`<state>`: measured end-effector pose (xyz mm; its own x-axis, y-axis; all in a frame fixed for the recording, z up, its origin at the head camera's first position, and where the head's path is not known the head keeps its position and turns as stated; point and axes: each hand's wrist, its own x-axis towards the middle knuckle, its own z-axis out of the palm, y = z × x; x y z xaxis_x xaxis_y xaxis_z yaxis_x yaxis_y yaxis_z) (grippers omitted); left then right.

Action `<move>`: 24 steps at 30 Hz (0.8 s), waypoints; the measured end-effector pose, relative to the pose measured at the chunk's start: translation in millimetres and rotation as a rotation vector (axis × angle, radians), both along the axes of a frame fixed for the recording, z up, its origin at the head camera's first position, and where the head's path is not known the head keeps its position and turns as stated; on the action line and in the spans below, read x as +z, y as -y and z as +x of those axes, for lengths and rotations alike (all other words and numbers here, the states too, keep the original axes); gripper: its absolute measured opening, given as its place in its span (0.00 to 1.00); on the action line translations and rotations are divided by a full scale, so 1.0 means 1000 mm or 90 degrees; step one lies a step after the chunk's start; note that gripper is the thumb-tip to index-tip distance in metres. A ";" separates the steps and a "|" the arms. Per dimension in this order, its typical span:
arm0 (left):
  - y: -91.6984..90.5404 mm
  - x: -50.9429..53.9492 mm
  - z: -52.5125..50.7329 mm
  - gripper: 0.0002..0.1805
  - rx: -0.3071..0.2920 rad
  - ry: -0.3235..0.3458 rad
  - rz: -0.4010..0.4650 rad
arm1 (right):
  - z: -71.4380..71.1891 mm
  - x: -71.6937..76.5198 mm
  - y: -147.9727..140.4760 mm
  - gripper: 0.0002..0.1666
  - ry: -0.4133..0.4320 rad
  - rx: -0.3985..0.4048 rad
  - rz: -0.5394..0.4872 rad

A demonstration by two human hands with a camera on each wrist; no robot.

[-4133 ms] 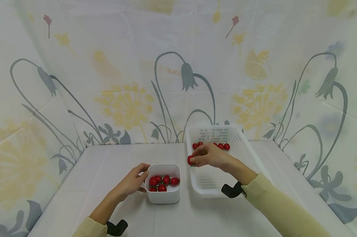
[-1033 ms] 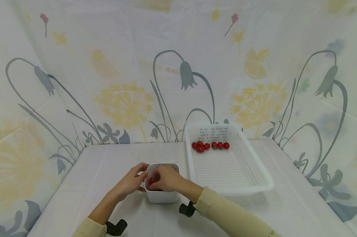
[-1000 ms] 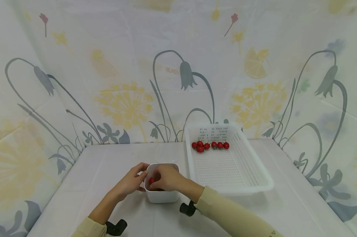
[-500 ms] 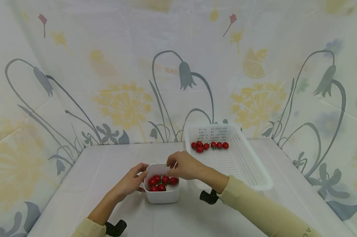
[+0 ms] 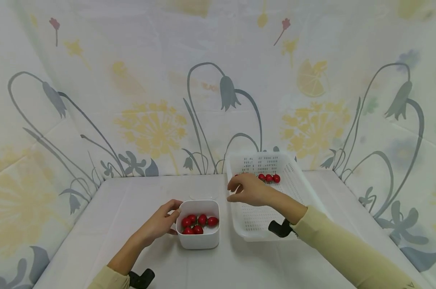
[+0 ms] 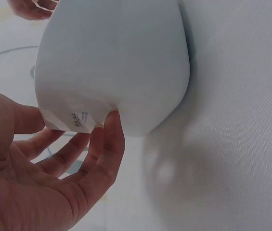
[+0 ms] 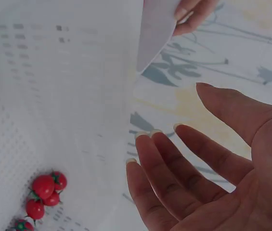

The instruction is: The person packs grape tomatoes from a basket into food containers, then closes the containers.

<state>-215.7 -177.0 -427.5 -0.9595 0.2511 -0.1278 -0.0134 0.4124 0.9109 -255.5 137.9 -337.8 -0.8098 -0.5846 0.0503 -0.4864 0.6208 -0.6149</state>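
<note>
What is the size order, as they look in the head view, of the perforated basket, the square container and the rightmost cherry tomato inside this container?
Largest to smallest:
1. Perforated basket
2. Square container
3. Rightmost cherry tomato

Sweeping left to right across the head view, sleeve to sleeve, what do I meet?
Left sleeve → left hand → small white box → right hand → right sleeve.
</note>
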 end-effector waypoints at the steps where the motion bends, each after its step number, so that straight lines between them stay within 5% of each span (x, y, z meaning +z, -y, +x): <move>1: 0.000 0.000 0.000 0.18 0.003 0.000 -0.001 | -0.002 0.000 -0.003 0.15 -0.003 -0.004 0.003; 24: -0.002 0.002 0.001 0.18 -0.004 -0.005 -0.001 | -0.071 -0.031 -0.052 0.24 0.027 -0.077 0.068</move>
<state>-214.3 -175.4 -425.7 -0.9590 0.2566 -0.1206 -0.0035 0.4145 0.9100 -326.6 190.2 -369.1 -0.8748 -0.4825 -0.0429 -0.3786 0.7363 -0.5608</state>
